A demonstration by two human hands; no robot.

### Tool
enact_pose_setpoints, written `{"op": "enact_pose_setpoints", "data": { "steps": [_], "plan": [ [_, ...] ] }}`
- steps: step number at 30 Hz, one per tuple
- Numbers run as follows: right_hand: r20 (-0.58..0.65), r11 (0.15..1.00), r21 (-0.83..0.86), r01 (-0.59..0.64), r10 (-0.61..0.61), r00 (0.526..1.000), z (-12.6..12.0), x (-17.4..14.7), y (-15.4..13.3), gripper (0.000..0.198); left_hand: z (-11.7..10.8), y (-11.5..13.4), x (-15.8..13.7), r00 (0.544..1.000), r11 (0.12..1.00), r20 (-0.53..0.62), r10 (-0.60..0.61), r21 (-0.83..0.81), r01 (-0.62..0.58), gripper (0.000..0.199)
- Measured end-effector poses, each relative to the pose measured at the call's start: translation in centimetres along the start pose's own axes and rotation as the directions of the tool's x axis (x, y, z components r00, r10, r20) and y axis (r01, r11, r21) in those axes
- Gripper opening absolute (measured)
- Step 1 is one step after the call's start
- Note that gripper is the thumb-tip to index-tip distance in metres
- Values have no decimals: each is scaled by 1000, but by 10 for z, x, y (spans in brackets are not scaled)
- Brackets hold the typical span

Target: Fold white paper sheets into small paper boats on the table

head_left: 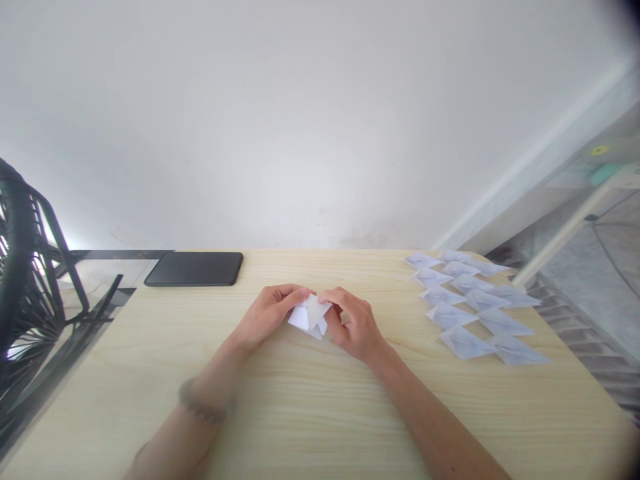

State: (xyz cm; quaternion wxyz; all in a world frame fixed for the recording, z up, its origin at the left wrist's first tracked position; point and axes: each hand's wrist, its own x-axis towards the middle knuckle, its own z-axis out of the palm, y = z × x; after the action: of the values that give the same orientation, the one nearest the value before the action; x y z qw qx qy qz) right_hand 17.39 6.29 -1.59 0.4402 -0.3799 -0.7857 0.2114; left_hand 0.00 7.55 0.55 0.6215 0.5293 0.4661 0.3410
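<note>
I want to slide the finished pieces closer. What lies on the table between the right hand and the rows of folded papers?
Nothing: in the head view, only bare table separates the right hand from the folded papers.

Paper (310, 313) partly covered by fingertips of both hands; its fold shape can't be read. Black rack (25, 300) cut off at left edge, both forearms cut off at bottom. Folded pieces (475, 307) too small to make out, right edge blurred.

Both forearms are bare, without sleeves; a beaded bracelet (204, 407) circles the left wrist, lower left of centre.
</note>
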Motion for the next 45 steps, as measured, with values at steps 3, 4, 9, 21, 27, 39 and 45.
{"op": "enact_pose_setpoints", "data": {
  "steps": [3, 4, 9, 21, 27, 39, 45],
  "plan": [
    [32, 997, 72, -23, 21, 999, -2, 1, 0, 22, 0, 0, 1, 999, 997, -52, 0, -71, -3, 29],
    [36, 995, 93, -37, 34, 999, -3, 1, 0, 23, 0, 0, 2, 998, 996, -62, 2, -86, -7, 28],
    [63, 973, 176, -152, 143, 988, -3, 2, 1, 21, -1, -5, 4, 993, 995, -113, 11, -100, -22, 28],
    [89, 915, 218, -339, 328, 941, 0, 7, -1, 14, 2, -6, 5, 984, 994, -170, 50, -84, -65, 23],
    [52, 947, 107, -302, 298, 953, 1, 8, -1, 19, 3, -6, 5, 983, 995, -169, 68, -61, -79, 21],
    [84, 920, 181, -348, 338, 937, -1, 8, 1, 21, 5, -7, 5, 965, 998, -256, 56, -17, -63, 25],
    [91, 918, 183, -353, 341, 936, 0, 9, 2, 21, 5, -7, 5, 965, 999, -262, 25, -17, -31, 29]
  ]
}}
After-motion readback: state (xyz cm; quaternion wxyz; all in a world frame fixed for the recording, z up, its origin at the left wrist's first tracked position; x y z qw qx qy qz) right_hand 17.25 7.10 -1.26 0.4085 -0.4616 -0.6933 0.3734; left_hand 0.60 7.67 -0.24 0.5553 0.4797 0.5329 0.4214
